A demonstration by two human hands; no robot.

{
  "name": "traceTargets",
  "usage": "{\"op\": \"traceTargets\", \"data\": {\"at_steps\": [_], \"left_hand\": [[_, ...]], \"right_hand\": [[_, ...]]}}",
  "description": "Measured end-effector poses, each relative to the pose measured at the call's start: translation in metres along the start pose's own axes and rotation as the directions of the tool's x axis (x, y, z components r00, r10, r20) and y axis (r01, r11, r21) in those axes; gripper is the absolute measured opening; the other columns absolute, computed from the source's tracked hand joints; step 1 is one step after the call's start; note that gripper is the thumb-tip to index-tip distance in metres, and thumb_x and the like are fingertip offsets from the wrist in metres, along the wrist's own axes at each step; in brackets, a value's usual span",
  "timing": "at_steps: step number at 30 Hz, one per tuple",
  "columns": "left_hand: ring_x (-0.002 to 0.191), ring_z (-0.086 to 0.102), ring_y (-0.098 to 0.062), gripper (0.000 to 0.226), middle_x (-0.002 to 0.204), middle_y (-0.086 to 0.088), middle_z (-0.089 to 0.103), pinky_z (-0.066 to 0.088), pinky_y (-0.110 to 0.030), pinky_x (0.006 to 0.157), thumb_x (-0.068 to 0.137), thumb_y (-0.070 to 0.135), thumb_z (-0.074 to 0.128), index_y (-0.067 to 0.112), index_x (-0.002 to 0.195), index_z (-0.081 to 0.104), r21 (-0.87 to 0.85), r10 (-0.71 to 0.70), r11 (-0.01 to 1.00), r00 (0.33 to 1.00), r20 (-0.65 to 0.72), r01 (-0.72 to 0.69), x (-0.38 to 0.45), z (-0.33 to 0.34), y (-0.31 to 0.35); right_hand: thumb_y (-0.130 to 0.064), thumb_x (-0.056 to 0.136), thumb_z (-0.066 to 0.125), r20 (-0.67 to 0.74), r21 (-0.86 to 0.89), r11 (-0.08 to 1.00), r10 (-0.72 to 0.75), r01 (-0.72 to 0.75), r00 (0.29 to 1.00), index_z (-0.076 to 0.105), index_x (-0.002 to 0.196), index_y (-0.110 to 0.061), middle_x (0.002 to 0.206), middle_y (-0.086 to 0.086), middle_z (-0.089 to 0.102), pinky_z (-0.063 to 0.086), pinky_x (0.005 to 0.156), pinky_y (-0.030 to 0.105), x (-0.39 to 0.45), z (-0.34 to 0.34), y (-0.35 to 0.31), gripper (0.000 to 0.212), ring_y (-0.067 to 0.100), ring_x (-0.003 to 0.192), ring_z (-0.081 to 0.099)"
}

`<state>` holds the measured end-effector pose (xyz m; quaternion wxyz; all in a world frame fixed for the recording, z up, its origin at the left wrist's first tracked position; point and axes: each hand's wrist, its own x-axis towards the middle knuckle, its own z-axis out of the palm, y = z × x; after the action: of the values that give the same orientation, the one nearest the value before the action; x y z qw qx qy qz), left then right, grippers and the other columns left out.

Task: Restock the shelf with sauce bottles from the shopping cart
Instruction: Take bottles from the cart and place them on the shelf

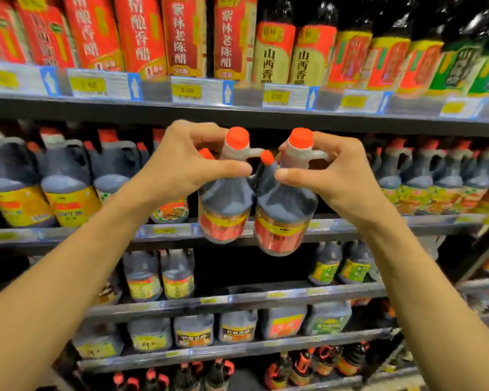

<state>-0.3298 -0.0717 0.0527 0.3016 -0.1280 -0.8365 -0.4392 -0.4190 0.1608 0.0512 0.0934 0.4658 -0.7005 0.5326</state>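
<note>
Shelves [237, 114] of dark jugs lie just beyond both grips: your left hand [181, 165] and right hand [339, 176] each pinch a bottle's neck. Left bottle [223, 204] and right bottle [285, 215] look full, heavy and slick, so hook the handles.

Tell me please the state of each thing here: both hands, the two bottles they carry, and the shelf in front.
left hand: grips the neck of the left bottle.
right hand: grips the neck of the right bottle.
left bottle: capped, upright, held in the air, not yet on the shelf.
right bottle: capped, slightly tilted, held in the air.
shelf: gap behind the held bottles, full rows either side.
</note>
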Motion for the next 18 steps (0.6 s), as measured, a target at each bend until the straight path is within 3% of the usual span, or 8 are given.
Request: {"op": "traceTargets", "data": {"at_steps": [3,8,10,14,18], "left_hand": [[0.086,0.065,-0.033,0.028,0.089,-0.006,0.07,0.048,-0.051,0.074,0.075,0.036,0.089,0.034,0.1,0.076,0.105,0.094,0.991,0.994,-0.051,-0.088,0.009,0.002,-0.013],[0.083,0.064,-0.026,0.03,0.09,-0.005,0.07,0.047,-0.047,0.073,0.076,0.039,0.085,0.029,0.102,0.075,0.218,0.168,0.965,0.982,-0.083,-0.146,0.019,0.008,-0.028],[0.083,0.065,-0.022,0.03,0.091,-0.004,0.07,0.049,-0.043,0.073,0.077,0.031,0.088,0.026,0.103,0.075,0.247,0.181,0.957,0.98,-0.087,-0.154,0.02,0.011,-0.035],[0.081,0.061,-0.008,0.029,0.092,0.002,0.069,0.044,-0.022,0.071,0.077,0.028,0.086,0.027,0.103,0.074,0.269,0.174,0.952,0.98,-0.091,-0.144,0.021,0.022,-0.055],[0.08,0.061,-0.01,0.028,0.089,0.001,0.069,0.042,-0.019,0.073,0.077,0.032,0.084,0.039,0.101,0.071,0.237,0.162,0.963,0.976,-0.143,-0.125,0.018,0.031,-0.081]], "right_hand": [[-0.012,0.075,0.089,0.041,0.017,0.995,-0.104,0.103,0.994,0.073,0.103,-0.012,0.095,-0.007,0.076,0.052,0.085,0.018,0.019,-0.001,0.019,0.032,-0.001,0.09,0.07],[-0.008,0.074,0.09,0.076,0.054,0.973,-0.229,0.225,0.97,0.072,0.107,-0.012,0.099,-0.004,0.076,0.054,0.088,0.024,0.04,0.003,0.049,0.038,0.005,0.093,0.07],[-0.007,0.074,0.089,0.077,0.064,0.966,-0.255,0.251,0.964,0.072,0.108,-0.011,0.101,-0.004,0.075,0.054,0.087,0.024,0.043,0.007,0.062,0.038,0.006,0.095,0.07],[-0.006,0.075,0.088,0.083,0.092,0.961,-0.268,0.261,0.96,0.072,0.109,-0.013,0.101,-0.009,0.075,0.052,0.085,0.019,0.044,0.017,0.088,0.038,0.001,0.095,0.07],[-0.006,0.077,0.087,0.122,0.11,0.964,-0.256,0.243,0.959,0.072,0.109,-0.015,0.1,-0.007,0.076,0.052,0.086,0.017,0.047,0.023,0.108,0.036,0.004,0.095,0.071]]}}
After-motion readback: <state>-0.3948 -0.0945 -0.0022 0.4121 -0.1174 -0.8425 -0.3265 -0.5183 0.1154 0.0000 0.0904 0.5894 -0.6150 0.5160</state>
